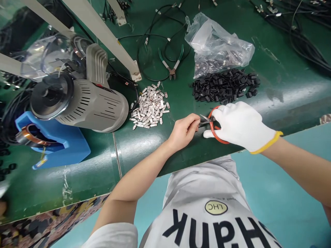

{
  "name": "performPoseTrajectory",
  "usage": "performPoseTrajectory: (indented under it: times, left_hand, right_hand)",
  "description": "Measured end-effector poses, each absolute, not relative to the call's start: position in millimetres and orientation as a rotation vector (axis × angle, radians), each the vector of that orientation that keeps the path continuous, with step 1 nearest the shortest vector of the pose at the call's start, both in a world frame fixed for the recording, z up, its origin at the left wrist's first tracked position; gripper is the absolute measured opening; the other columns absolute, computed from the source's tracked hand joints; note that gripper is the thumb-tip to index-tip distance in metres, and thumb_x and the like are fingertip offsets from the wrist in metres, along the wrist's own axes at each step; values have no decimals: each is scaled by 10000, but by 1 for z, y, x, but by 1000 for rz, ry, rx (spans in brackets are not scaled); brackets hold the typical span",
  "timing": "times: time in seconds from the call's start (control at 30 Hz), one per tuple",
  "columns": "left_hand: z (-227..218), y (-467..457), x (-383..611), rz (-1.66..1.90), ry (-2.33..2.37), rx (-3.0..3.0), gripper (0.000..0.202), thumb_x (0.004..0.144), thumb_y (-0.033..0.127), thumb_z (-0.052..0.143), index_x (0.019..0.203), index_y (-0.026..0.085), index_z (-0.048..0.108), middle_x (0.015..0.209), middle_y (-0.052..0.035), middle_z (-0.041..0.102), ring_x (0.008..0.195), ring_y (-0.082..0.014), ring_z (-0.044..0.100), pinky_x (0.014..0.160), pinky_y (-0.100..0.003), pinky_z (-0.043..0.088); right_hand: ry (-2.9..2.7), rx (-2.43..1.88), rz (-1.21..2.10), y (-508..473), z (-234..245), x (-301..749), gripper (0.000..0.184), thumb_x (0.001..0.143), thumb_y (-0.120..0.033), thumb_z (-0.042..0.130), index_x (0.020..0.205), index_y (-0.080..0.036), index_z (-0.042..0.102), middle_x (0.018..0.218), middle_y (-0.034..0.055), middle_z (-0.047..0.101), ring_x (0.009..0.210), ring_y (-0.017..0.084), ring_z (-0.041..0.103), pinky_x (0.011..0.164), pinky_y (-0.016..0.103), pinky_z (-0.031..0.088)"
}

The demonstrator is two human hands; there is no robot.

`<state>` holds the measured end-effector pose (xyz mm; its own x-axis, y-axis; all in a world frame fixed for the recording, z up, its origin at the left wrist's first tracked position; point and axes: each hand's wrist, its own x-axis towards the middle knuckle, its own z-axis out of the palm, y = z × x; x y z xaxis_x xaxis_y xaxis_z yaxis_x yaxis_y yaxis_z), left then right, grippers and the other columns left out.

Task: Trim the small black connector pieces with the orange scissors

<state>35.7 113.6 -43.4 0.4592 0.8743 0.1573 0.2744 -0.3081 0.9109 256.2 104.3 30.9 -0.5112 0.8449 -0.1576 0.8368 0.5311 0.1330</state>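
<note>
My right hand [241, 124], in a white glove with a yellow cuff, grips red-handled scissors [212, 124] near the front edge of the green table [155, 144]. My bare left hand [184, 130] is pinched on something small at the scissor blades; I cannot make out what it is. A heap of small silver metal parts [150, 107] lies just left of my left hand. A pile of small black plastic parts [225, 86] lies behind the scissors.
A clear plastic bag [216, 44] holding more parts sits behind the black pile. Green-handled pliers [171, 63] and black cables [152, 38] lie further back. A grey motor-like machine [82, 100] and a blue tape holder [51, 141] stand at left.
</note>
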Motion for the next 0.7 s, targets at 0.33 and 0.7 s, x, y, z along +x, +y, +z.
performPoseTrajectory:
  times: [0.33,0.7]
  left_hand:
    - [-52,114,36,988,919,1803,135,1024,265,528,984,177,622,709,23,632,609,-69,562,617,-188,427]
    - [-57,115,40,1028,808,1382,175,1019,347,568,1007,176,603,720,19,653,504,-46,549,516,-176,458]
  right_hand:
    - [2649,1383,200,108,6,257,526,973,-659,413,845,-171,562,739,76,594,627,228,526,659,346,103]
    - [2710,1652,216,103,-9,255,553,932,-713,473,790,-188,575,615,54,562,551,181,438,628,319,72]
